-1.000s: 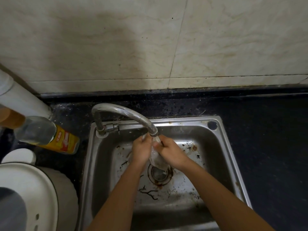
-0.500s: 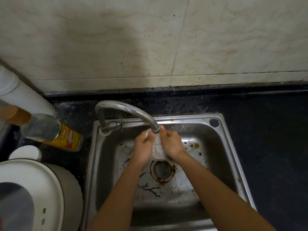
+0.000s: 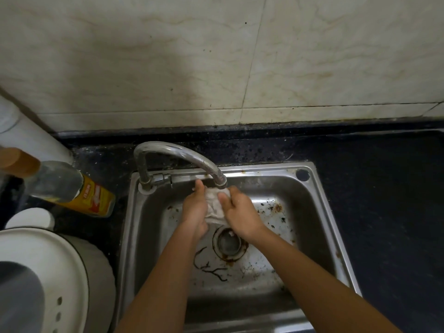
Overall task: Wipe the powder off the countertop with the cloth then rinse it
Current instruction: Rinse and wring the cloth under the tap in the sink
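A small white cloth [image 3: 214,205] is bunched between my two hands, directly under the spout of the curved metal faucet [image 3: 182,156]. My left hand [image 3: 195,210] grips its left side and my right hand [image 3: 239,212] presses on its right side. Both hands are over the steel sink [image 3: 319,212], just behind the round drain [image 3: 228,243]. The sink floor is stained with dark specks and strands. The black countertop [image 3: 384,200] spreads to the right of the sink. Most of the cloth is hidden by my fingers.
A bottle with a yellow label [image 3: 72,188] lies tilted left of the sink, next to a white pipe [image 3: 28,133]. A white appliance with a lid [image 3: 48,272] fills the lower left. A tiled wall [image 3: 216,56] rises behind the counter.
The cloth hung long from my hands a second ago; it is now gathered into a wad under the spout, and my hands have come closer together around it.
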Action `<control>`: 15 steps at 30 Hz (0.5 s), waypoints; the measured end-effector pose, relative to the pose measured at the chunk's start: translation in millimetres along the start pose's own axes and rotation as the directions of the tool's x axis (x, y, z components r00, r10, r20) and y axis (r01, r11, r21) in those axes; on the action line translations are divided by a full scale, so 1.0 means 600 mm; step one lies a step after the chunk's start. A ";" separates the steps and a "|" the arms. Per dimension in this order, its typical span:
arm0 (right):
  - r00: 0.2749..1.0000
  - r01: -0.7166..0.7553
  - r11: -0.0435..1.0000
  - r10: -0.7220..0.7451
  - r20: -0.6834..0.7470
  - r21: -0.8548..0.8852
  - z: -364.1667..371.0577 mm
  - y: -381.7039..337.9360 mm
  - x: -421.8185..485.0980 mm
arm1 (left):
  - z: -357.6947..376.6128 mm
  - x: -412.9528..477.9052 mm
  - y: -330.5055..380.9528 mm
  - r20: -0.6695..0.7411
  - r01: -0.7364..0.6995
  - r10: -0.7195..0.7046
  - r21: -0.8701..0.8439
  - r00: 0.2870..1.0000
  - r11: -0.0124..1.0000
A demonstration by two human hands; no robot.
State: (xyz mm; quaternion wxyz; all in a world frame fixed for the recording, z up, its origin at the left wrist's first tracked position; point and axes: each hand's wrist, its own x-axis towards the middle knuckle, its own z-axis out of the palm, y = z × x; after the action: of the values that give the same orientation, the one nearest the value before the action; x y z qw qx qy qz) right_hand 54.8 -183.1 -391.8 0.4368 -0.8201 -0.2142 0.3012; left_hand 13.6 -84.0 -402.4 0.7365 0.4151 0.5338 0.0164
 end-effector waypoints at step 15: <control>0.993 -0.104 0.994 0.105 -0.049 0.016 0.028 -0.001 0.022 | 0.000 0.002 -0.038 -0.050 -0.197 0.211 0.206 0.976 0.959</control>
State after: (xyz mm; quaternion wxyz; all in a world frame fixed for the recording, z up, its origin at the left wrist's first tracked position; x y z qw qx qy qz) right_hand 52.7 -164.6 -402.8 0.4311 -0.8345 -0.1582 0.3046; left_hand 4.6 -98.4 -417.9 0.6660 0.5389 0.5131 0.0535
